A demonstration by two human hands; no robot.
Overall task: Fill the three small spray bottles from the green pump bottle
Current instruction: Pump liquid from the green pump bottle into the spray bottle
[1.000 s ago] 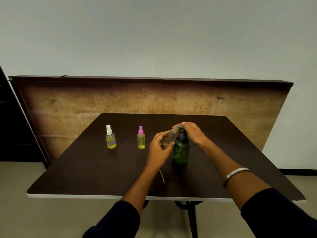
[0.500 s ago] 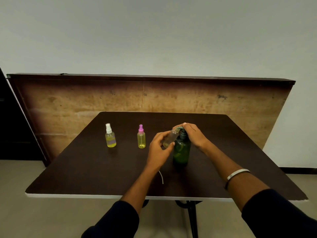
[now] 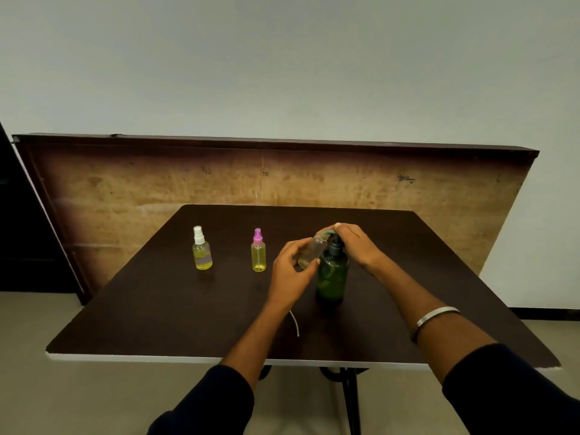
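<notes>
Tilting small clear uncapped spray bottle (image 3: 310,251) in left-hand grip (image 3: 290,271), mouth under spout; right hand (image 3: 353,243) pressing dark green pump bottle (image 3: 332,274).

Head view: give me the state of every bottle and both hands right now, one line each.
White-capped bottle: upright, capped, yellow liquid inside.
Pink-capped bottle: upright, capped, yellow liquid inside.
Clear bottle: uncapped, tilted, mouth at the pump spout, a little liquid at the bottom.
Green pump bottle: upright on the table.
Left hand: holds the clear bottle.
Right hand: rests on the pump head.
</notes>
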